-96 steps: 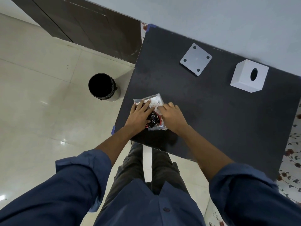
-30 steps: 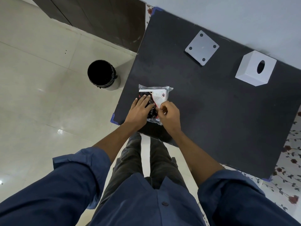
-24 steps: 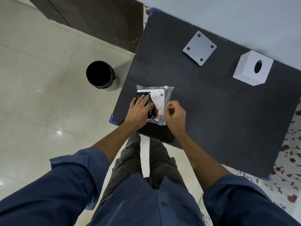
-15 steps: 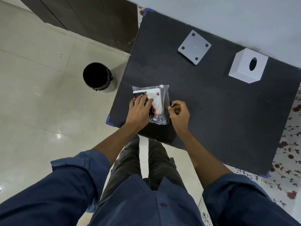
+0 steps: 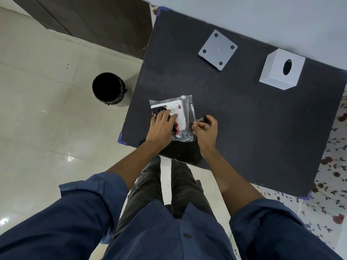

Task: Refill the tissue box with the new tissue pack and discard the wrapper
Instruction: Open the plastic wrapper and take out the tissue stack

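The tissue pack (image 5: 179,111), in clear plastic with black, white and red print, lies near the front left of the black table (image 5: 244,119). My left hand (image 5: 161,126) presses flat on its left half. My right hand (image 5: 205,131) sits just to the right of the pack, fingers pinched on the edge of the clear wrapper, which is stretched a little to the right. The white tissue box cover (image 5: 281,69) with an oval slot stands at the back right. Its flat white base plate (image 5: 217,49) lies at the back middle.
A round black bin (image 5: 108,89) stands on the tiled floor left of the table. A dark wooden door or cabinet (image 5: 93,21) is at the top left. A white wall runs behind the table. My legs are below the table's front edge.
My right hand has moved off the top of the pack to its right side, pinching the wrapper edge and pulling it outward. My left hand stayed pressed on the pack.
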